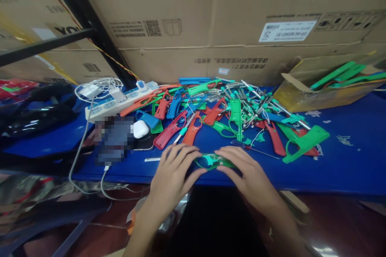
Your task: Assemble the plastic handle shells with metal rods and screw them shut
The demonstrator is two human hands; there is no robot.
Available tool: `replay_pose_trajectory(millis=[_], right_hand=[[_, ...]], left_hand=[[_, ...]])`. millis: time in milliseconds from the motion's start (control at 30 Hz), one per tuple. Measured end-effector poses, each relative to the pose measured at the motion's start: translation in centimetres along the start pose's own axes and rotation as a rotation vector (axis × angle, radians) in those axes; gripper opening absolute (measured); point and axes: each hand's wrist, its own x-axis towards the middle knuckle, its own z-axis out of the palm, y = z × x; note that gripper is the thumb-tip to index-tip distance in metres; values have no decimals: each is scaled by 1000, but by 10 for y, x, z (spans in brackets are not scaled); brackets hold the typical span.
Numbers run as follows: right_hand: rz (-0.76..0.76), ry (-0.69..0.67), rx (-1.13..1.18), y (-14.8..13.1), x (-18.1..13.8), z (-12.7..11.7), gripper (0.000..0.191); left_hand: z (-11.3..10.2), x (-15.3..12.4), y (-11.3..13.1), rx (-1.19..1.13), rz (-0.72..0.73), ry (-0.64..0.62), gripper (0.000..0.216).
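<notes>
Both my hands rest at the near edge of the blue table (346,168), pressing on one green plastic handle shell (211,162) that lies flat between them. My left hand (175,172) has its fingers curled onto the shell's left end. My right hand (245,172) covers the shell's right end with its fingers bent over it. Just behind lies a heap of red, green and blue handle shells (223,116) mixed with thin metal rods. A small screwdriver (253,149) lies just beyond my right hand.
A white power strip (120,102) with plugged chargers and cables sits at the back left, beside a white earbud case (140,129) and a phone. An open carton (325,88) with green parts stands at the right. Big cardboard boxes (211,20) wall off the back.
</notes>
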Motion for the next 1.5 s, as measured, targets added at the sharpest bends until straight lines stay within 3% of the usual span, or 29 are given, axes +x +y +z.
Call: replay_pose_trajectory(millis=[433,767,1100,1367,1500], right_hand=[[-40,-83,-117,-5,1,0,29],[-36,-72,-144,-4,1,1,26],[32,-43,-49,0,-4,-1,39],[18,-8,-26,-1,-3,2,35],[4,-11,-17,1,-2,1,28]], left_hand=[[6,-4,-3,-83,-19,127,24],[7,-4,-3,-80,-40,132,25],[4,-7,-4,-24,-93,119,55],[4,-10,-5,-120,-80,273,27],[-3,-14,-14,-95,-131,237,21]])
